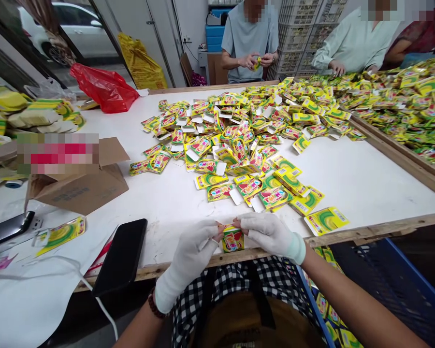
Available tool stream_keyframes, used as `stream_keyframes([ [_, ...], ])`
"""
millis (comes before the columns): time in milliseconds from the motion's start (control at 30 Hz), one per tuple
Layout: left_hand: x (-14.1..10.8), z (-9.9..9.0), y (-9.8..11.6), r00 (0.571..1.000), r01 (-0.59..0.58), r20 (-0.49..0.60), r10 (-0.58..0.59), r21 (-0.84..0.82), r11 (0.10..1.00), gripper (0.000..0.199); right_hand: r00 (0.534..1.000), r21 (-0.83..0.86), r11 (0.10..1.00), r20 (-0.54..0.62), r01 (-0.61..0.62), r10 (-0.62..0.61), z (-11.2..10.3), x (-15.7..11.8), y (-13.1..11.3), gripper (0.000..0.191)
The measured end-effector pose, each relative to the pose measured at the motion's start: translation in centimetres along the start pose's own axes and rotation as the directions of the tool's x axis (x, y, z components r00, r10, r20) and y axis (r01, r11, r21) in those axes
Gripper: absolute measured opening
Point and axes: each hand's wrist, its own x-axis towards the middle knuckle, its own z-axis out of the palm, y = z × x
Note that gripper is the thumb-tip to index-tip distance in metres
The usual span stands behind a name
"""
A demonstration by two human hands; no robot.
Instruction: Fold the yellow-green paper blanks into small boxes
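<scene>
At the near edge of the white worktop (351, 179), our white-gloved left hand (186, 263) and right hand (271, 237) meet above a small yellow-and-green printed carton (233, 239), which sits just inside the wooden rim. The fingers (224, 228) of both hands are drawn narrow, pinching the carton's top from either side, perhaps so that its printed face stays uncovered and the work stays close to the body. To the left lies a black smartphone (121, 256), seemingly set flat and clear of the hands. Beyond spreads a loose heap of flat yellow-and-green die-cut cards (232, 140), within easy reach, with an opened brown cardboard box (81, 191) to its left. Farther off, a wooden-framed tray (395, 154) carries a deeper pile, and a co-worker in a pale blue shirt (248, 48) holds a small yellow piece in both hands.
</scene>
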Motion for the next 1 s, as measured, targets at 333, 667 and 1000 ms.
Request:
stream_keyframes([
  [333, 1.5, 0.1, 0.6, 0.969, -0.234, 0.142, 0.202, 0.277, 0.932, 0.014, 0.983, -0.006, 0.997, -0.165, -0.081, 0.079, 1.7, -0.9, 0.0, 0.019],
  [667, 8.2, 0.6, -6.0, 0.988, 0.063, 0.059, -0.142, 0.69, 0.721, 0.057, 0.844, 0.974, 0.225, -0.105, -0.019, 0.525, -4.0, -3.2, -1.6, 0.039],
  [1000, 1.5, 1.0, -1.9, 0.907, 0.421, -0.17, -0.385, 0.362, 0.832, 0.029, 0.758, 0.642, 0.527, 0.134, -0.557, 0.638, 3.8, 2.1, 0.1, 0.045],
])
